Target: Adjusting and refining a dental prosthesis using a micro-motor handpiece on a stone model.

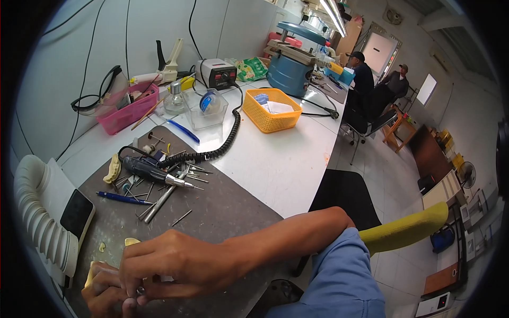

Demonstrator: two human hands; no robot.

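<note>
At the lower left, my right hand (177, 262) reaches across over the mat, its fingers closed and pressed together against my left hand (108, 291). A small metal piece with a round end (140, 290) shows between the fingertips, mostly covered. My left hand is curled below, and what it holds is hidden. Pale yellow material (93, 269) shows along its knuckles. Just behind my right hand is the edge of a yellow piece (131, 241). A yellow chip (102, 247) lies nearby on the grey mat (222, 212).
A black rotary handpiece (146, 169) lies among several metal burs, a blue pen (124, 198) and a dental cast piece (113, 168). A white suction hose (40, 212) stands left. Behind are a pink basket (127, 114), control box (216, 73) and yellow basket (273, 124). Two people sit further back.
</note>
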